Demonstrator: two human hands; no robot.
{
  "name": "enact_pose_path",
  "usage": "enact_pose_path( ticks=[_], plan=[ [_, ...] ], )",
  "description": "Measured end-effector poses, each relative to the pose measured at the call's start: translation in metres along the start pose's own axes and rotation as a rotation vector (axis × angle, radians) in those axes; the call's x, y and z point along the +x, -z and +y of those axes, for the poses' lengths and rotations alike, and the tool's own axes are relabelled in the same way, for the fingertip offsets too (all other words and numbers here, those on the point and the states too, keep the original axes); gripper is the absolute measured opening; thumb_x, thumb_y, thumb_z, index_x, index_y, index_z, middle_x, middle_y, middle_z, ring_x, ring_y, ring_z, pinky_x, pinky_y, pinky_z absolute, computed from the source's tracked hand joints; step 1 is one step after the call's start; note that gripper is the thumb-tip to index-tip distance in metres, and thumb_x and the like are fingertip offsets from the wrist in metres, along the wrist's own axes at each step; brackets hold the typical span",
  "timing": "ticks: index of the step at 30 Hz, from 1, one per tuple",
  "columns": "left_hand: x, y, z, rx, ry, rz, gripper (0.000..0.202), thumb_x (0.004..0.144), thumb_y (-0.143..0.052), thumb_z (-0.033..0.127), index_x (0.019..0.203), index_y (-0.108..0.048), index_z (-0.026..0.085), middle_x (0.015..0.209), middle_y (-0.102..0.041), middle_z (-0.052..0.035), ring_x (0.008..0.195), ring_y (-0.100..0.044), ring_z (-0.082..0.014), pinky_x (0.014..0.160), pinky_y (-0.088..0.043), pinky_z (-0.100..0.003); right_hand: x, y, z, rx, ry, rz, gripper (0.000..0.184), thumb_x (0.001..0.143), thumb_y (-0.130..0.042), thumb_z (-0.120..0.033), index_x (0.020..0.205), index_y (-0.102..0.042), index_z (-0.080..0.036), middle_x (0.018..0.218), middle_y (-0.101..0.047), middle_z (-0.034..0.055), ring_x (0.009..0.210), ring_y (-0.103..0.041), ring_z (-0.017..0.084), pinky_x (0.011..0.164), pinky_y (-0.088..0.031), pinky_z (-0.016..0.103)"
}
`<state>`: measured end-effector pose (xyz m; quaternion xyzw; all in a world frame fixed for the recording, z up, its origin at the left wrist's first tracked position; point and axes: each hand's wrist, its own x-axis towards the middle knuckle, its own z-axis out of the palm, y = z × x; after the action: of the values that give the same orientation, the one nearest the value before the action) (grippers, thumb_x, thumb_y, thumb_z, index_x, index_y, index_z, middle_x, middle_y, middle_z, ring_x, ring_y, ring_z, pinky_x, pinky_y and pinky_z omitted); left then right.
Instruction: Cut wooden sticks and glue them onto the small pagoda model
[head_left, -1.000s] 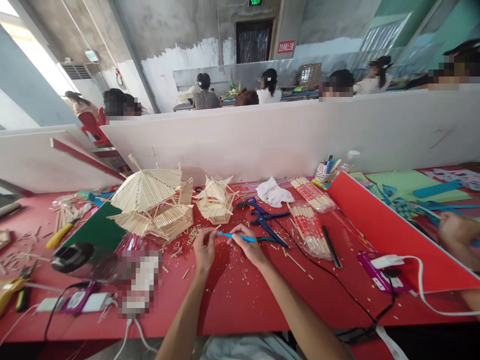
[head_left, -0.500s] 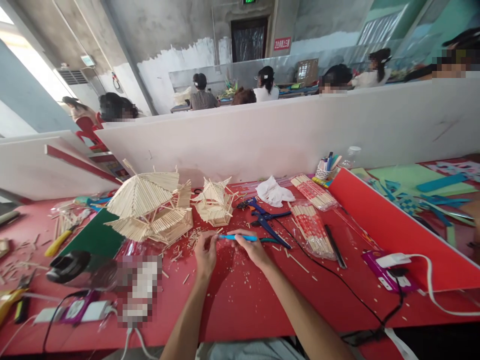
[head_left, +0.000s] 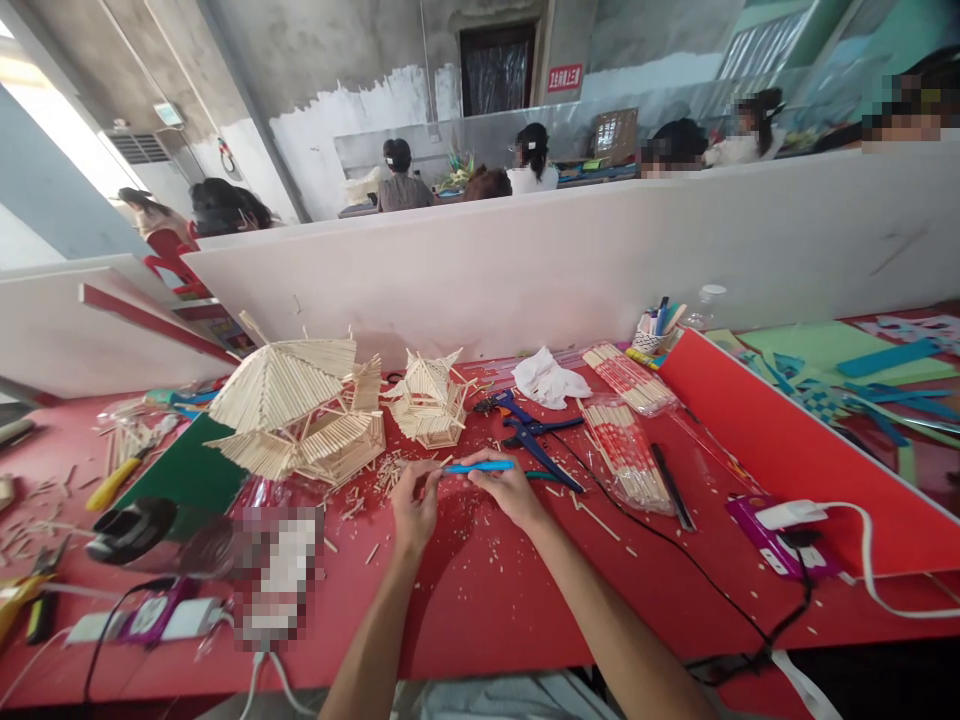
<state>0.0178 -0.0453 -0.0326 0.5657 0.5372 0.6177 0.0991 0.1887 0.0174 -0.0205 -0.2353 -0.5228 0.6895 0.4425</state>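
In my right hand (head_left: 510, 490) is a slim blue pen-like tool (head_left: 480, 467), gripped between the fingers and lying nearly level, its tip toward the left. My left hand (head_left: 414, 502) is closed in a pinch at that tip, on what looks like a short pale wooden stick (head_left: 447, 462). Both hands are just above the red table (head_left: 480, 610), among scattered wood chips. Just beyond them stands a small pavilion model (head_left: 427, 400) made of wooden sticks. A larger stick pavilion (head_left: 292, 400) is to its left.
Blue-handled pliers (head_left: 540, 445) lie beyond my right hand, near a crumpled white tissue (head_left: 550, 378) and packs of wooden sticks (head_left: 626, 455). A red board (head_left: 787, 460) leans at right. A bottle (head_left: 165, 535) lies left. A white partition (head_left: 480, 270) with people behind it bounds the table.
Both hands stay close together with the blue tool between them. The tool has shifted slightly, and a short pale stick end now shows at its tip. The view has tilted slightly.
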Motion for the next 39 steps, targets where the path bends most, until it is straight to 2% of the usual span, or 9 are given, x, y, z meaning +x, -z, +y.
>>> enact_pose_path(
  ticks=[6,11,17,20,25,28,32,36,39],
  plan=[
    [-0.002,-0.004,0.007,-0.14,0.105,0.087,0.023,0.099,-0.058,0.042,0.1,-0.061,0.02,0.089,-0.069,-0.005,0.081,-0.07,-0.0182,0.075,-0.057,-0.032,0.0,-0.004,0.004,0.027,-0.018,-0.031,0.034,0.079,-0.082,-0.046,0.091,-0.059,-0.023,0.086,-0.075,0.0036,0.075,-0.072,0.02,0.076,-0.057,0.036],
    [-0.002,-0.009,0.013,-0.28,0.13,0.212,0.022,0.098,-0.059,0.043,0.097,-0.055,0.021,0.095,-0.065,-0.0045,0.079,-0.064,-0.0152,0.076,-0.054,-0.03,-0.003,-0.014,0.012,-0.03,-0.075,-0.127,0.036,0.078,-0.083,-0.047,0.091,-0.061,-0.022,0.079,-0.072,0.0019,0.073,-0.07,0.02,0.073,-0.055,0.034],
    [-0.009,-0.014,0.019,-0.341,0.078,0.136,0.023,0.099,-0.056,0.045,0.095,-0.053,0.022,0.093,-0.063,-0.0039,0.079,-0.061,-0.0161,0.074,-0.05,-0.03,-0.004,-0.021,0.025,-0.011,-0.098,-0.137,0.041,0.072,-0.086,-0.05,0.083,-0.06,-0.021,0.072,-0.067,-0.0008,0.064,-0.066,0.018,0.067,-0.055,0.032],
    [-0.015,-0.016,0.019,-0.341,0.066,0.133,0.023,0.1,-0.055,0.044,0.095,-0.052,0.022,0.091,-0.061,-0.0037,0.079,-0.059,-0.0161,0.072,-0.049,-0.029,-0.004,-0.02,0.03,-0.002,-0.088,-0.132,0.043,0.069,-0.088,-0.05,0.082,-0.06,-0.021,0.071,-0.064,-0.0019,0.063,-0.064,0.017,0.064,-0.054,0.031],
    [-0.018,-0.022,0.016,-0.303,0.032,0.069,0.021,0.101,-0.053,0.042,0.094,-0.052,0.022,0.09,-0.059,-0.0029,0.078,-0.058,-0.0155,0.072,-0.048,-0.029,-0.006,-0.019,0.024,-0.023,-0.066,-0.165,0.042,0.075,-0.083,-0.054,0.091,-0.063,-0.021,0.081,-0.067,0.0014,0.075,-0.065,0.019,0.071,-0.054,0.032],
    [-0.014,-0.028,0.016,-0.311,0.047,0.041,0.024,0.101,-0.052,0.046,0.095,-0.051,0.022,0.098,-0.061,-0.0053,0.087,-0.061,-0.0177,0.077,-0.051,-0.032,-0.008,-0.02,0.013,0.004,-0.029,-0.099,0.039,0.082,-0.077,-0.051,0.106,-0.063,-0.024,0.093,-0.069,0.0024,0.086,-0.065,0.02,0.079,-0.054,0.033],
    [-0.011,-0.027,0.018,-0.29,0.107,0.088,0.026,0.1,-0.051,0.05,0.096,-0.049,0.024,0.1,-0.062,-0.007,0.087,-0.061,-0.0202,0.078,-0.052,-0.036,-0.007,-0.018,0.007,0.075,-0.045,0.018,0.04,0.089,-0.066,-0.052,0.12,-0.059,-0.027,0.077,-0.061,-0.0014,0.071,-0.06,0.018,0.063,-0.049,0.028],
    [-0.008,-0.018,0.02,-0.227,0.154,0.112,0.026,0.099,-0.052,0.053,0.097,-0.05,0.027,0.098,-0.061,-0.0065,0.078,-0.058,-0.0208,0.073,-0.05,-0.038,0.0,-0.01,0.008,0.059,-0.07,0.087,0.036,0.085,-0.065,-0.055,0.101,-0.061,-0.023,0.069,-0.053,-0.0038,0.054,-0.047,0.012,0.049,-0.037,0.024],
    [-0.004,-0.014,0.022,-0.237,0.168,0.114,0.024,0.099,-0.052,0.051,0.096,-0.049,0.027,0.096,-0.06,-0.0049,0.075,-0.054,-0.0195,0.072,-0.048,-0.037,0.004,-0.006,0.007,0.004,-0.066,0.105,0.031,0.085,-0.063,-0.052,0.087,-0.06,-0.021,0.064,-0.049,-0.0047,0.05,-0.039,0.01,0.046,-0.028,0.023]
  ],
)
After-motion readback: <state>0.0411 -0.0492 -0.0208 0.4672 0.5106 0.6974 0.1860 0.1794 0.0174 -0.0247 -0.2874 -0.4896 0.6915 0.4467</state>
